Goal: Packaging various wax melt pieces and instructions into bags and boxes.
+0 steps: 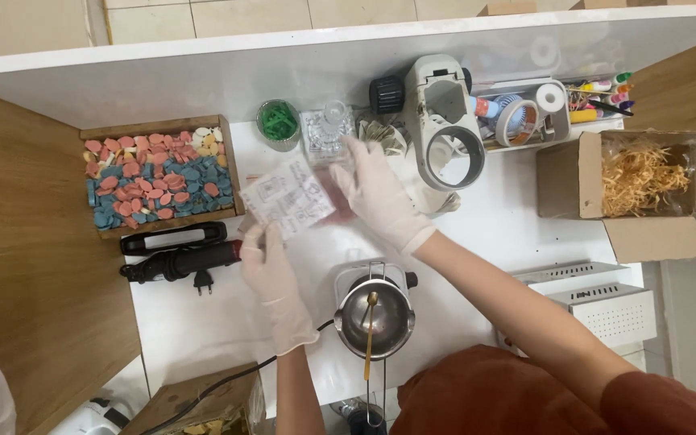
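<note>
Both my hands wear thin white gloves. My left hand (271,278) pinches the near corner of a clear plastic bag (292,197) with a printed white label. My right hand (376,193) lies over the bag's far side, fingers spread, above something pinkish inside it. Just behind the bag stands a clear glass jar (326,133). A small metal melting pot (374,318) with a spoon in it sits on a white heater close to me, between my forearms.
A wooden tray (231,165) of pink, blue and white wax pieces is at the left. A black tool with plug (175,259), a green-filled cup (278,122), a white machine (445,121), an open cardboard box (565,173) of straw and a white vented unit (606,306) surround the worktop.
</note>
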